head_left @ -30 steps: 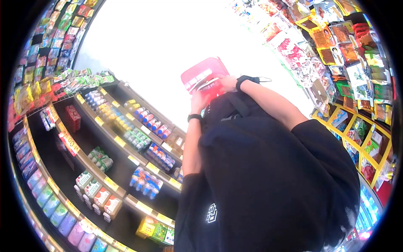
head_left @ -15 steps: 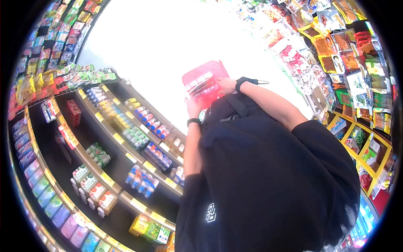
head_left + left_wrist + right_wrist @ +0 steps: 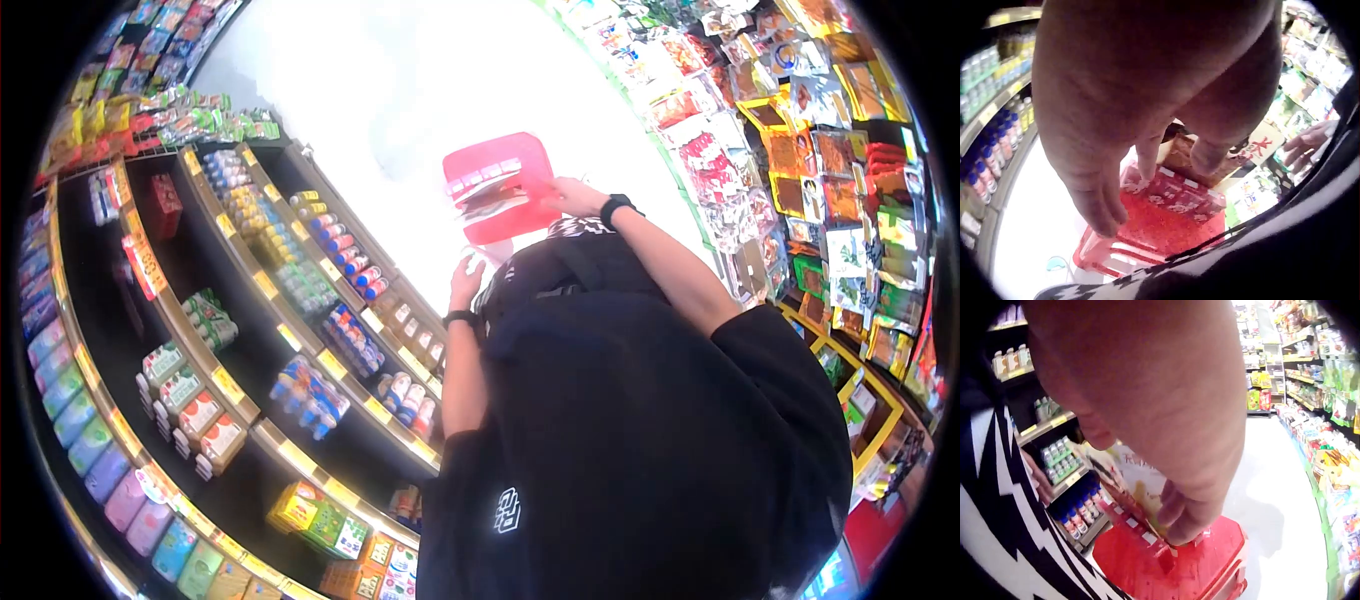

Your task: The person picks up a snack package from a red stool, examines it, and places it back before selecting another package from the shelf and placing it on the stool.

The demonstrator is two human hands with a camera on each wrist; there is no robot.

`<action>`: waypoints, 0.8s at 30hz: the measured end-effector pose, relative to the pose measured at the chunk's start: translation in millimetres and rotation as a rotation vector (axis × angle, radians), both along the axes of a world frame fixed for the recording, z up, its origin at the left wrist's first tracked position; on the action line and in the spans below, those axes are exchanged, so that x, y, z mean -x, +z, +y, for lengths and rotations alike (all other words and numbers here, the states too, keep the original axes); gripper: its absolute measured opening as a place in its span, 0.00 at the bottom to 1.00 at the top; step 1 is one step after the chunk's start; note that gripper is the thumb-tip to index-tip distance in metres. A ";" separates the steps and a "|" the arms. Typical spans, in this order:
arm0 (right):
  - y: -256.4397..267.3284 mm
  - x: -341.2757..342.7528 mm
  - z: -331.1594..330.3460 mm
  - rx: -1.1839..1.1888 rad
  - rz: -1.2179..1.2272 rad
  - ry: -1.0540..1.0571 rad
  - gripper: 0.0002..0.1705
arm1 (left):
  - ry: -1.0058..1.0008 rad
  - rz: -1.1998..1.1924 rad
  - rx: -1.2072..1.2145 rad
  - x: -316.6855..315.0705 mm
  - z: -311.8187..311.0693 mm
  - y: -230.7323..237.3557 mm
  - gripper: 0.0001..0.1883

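Note:
A red plastic piece with rounded corners [image 3: 495, 152] stands in the aisle before the person. Several flat packs lie on it: a red pack with white tabs [image 3: 1175, 192], a brown pack [image 3: 1182, 150] and a pale bag with dark lettering [image 3: 1138, 464]. Over the near left side of the packs hangs the left hand [image 3: 1147, 94], fingers loosely bent and spread, with nothing between them. The right hand [image 3: 580, 197] is at the right edge of the red piece. In the right wrist view, its loosely bent fingers [image 3: 1179, 528] overlap the red pack's end.
Shelves of bottles and cartons [image 3: 340, 250] run along the left. Hanging snack packets [image 3: 790, 170] line the right side. A black bag with a strap [image 3: 590, 265] is in front of the person's chest. A pale floor [image 3: 1272, 487] stretches ahead.
Both hands were at the packs and have drawn apart, the left toward the body and the right to the right. The head view has shifted, and the shelf goods slide within it.

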State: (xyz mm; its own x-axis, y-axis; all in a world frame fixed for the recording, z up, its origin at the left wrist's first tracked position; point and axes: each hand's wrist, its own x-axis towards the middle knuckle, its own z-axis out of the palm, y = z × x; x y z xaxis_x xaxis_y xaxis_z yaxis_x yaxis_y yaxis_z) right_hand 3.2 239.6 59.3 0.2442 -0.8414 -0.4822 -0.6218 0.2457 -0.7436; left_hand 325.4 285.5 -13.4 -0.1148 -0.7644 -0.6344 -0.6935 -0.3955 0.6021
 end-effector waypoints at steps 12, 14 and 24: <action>329.2 -21.4 11.2 0.228 -0.896 0.358 0.26 | 0.407 0.262 -0.191 -65.8 131.1 -75.5 0.25; 360.0 -38.0 18.4 0.231 -1.199 0.525 0.24 | 0.518 0.340 -0.246 -63.1 145.8 -97.3 0.22; 396.4 -64.7 42.1 0.037 -1.873 0.796 0.16 | 0.434 0.201 -0.137 -30.5 82.2 -12.7 0.20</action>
